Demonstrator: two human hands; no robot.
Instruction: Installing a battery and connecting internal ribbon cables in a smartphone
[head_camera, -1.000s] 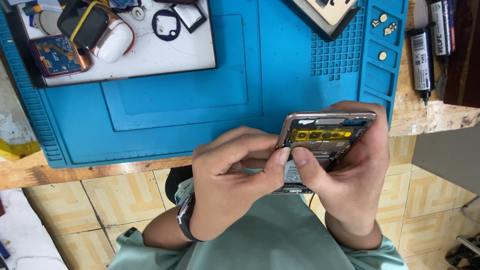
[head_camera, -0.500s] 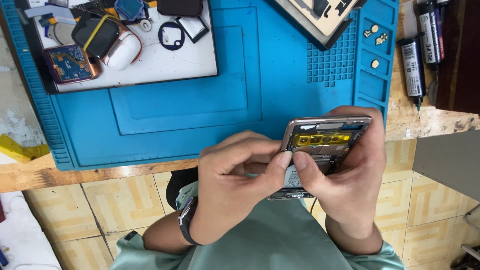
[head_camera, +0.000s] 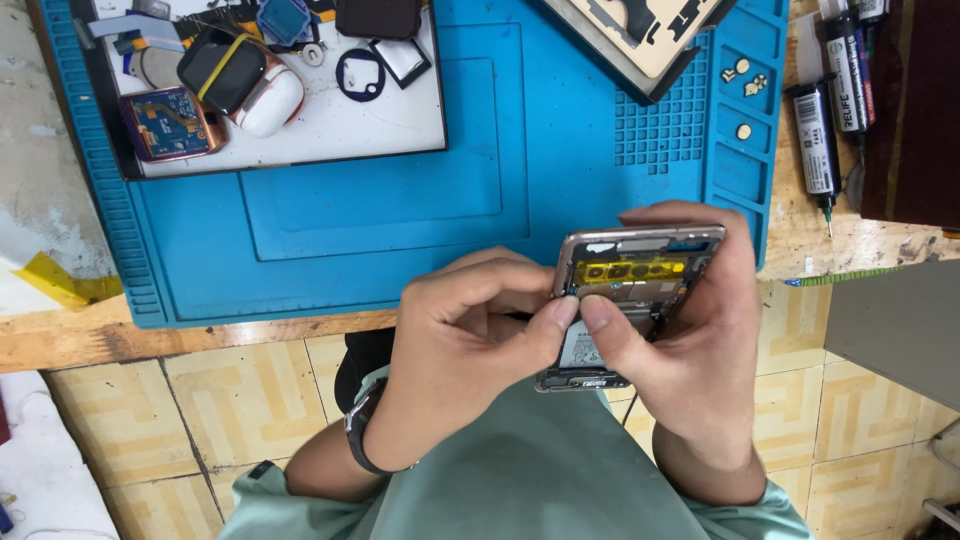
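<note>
An opened smartphone (head_camera: 632, 270) with a metal frame, yellow tape strip and exposed circuitry is held over my lap at the near edge of the blue repair mat (head_camera: 380, 210). My right hand (head_camera: 690, 340) wraps the phone's right side and back, thumb on its inner parts. My left hand (head_camera: 465, 335), wearing a dark wristwatch, grips the phone's left side, its thumb tip meeting my right thumb on the middle of the board. The phone's lower half is partly hidden by both thumbs.
A white tray (head_camera: 330, 125) at the mat's far left holds a small circuit board, white earbud case, black rings and other parts. A phone back panel (head_camera: 640, 40) lies at the top right. Black glue tubes (head_camera: 815, 140) rest on the wooden bench (head_camera: 130, 335). Tiled floor lies below.
The view has drifted slightly, so the mat and tray sit a little lower in frame. Both hands keep the same grip on the phone, thumbs still pressed together.
</note>
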